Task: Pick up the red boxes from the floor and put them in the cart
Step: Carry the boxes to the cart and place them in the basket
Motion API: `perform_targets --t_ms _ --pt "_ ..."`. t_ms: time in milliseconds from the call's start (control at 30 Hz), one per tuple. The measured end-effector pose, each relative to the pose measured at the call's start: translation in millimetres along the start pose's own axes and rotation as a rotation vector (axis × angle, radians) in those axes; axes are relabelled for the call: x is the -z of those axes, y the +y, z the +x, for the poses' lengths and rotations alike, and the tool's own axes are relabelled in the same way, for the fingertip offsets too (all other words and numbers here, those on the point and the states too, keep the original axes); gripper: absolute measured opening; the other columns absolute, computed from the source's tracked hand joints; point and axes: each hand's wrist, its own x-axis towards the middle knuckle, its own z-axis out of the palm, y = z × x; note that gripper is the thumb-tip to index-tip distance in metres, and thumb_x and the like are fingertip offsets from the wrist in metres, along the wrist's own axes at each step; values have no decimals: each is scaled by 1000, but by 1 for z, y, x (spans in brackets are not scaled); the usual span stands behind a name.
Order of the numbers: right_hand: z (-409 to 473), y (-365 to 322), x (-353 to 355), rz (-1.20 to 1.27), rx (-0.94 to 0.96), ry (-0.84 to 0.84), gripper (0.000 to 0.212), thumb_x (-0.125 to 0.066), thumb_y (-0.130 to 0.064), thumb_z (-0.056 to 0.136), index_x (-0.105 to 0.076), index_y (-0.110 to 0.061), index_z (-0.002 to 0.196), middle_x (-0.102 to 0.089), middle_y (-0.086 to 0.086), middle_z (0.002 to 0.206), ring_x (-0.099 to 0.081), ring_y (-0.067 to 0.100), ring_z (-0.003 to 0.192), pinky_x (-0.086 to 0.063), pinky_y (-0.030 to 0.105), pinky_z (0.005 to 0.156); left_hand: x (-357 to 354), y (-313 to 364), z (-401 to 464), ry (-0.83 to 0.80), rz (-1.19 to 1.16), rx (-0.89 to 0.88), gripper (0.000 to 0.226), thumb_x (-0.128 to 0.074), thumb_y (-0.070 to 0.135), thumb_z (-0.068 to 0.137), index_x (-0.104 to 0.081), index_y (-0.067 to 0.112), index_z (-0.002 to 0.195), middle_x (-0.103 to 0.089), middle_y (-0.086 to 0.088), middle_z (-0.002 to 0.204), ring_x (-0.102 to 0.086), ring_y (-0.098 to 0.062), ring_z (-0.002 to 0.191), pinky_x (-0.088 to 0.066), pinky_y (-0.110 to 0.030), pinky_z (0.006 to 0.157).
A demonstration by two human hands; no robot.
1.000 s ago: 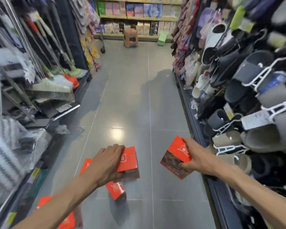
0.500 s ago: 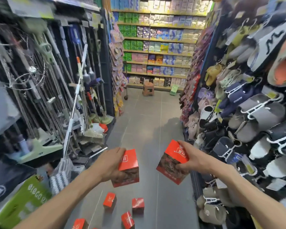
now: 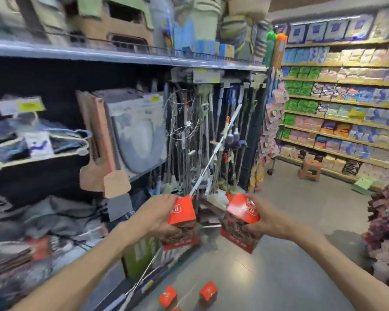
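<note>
View has swung left since a second ago; left hand [image 3: 160,217] and right hand [image 3: 265,221] each clasp a red box [image 3: 181,213]. Two boxes [image 3: 208,291] remain at 6 o'clock; cart unseen.

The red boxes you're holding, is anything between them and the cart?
Can't tell: no cart shows in this view. The left hand and right hand each grip a red box, with crowded shelves close on the left and open floor ahead.
</note>
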Motion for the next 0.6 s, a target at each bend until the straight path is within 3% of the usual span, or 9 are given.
perform_targets --t_ms 133,300,367,467,600 --pt "43 -91 -37 -77 258 -82 93 -82 -30 79 -29 -19 154 -53 3 134 -49 12 112 -38 20 94 36 -53 -119 42 125 266 85 -67 76 58 -45 23 121 -59 0 108 -60 -25 99 -46 -41 79" --pt "63 -236 -115 -39 581 -232 85 -87 -25 72 -35 -38 139 -64 0 113 -63 22 99 -51 34 89 80 -89 -303 53 208 642 94 -58 80 55 -47 19 125 -59 -4 119 -58 -28 109 -48 -46 90" --pt "57 -300 -149 -13 681 -302 91 -86 -25 74 -32 -28 147 -61 1 118 -62 19 102 -49 30 89 98 -88 -383 78 230 792 94 -65 76 60 -44 18 131 -58 -5 125 -56 -28 114 -46 -43 93" --pt "32 -397 -196 -23 854 -382 80 -87 -31 71 -40 -30 135 -61 -10 109 -64 10 92 -50 25 79 119 -76 -503 100 264 1013 89 -72 71 67 -43 16 131 -57 -6 125 -55 -29 112 -44 -41 89" --pt "-16 -512 -260 -21 1028 -463 77 -86 -40 67 -46 -29 132 -65 -5 108 -65 14 94 -54 38 88 141 -45 -645 126 273 1232 87 -76 67 66 -45 16 129 -57 -5 121 -56 -28 110 -45 -42 88"
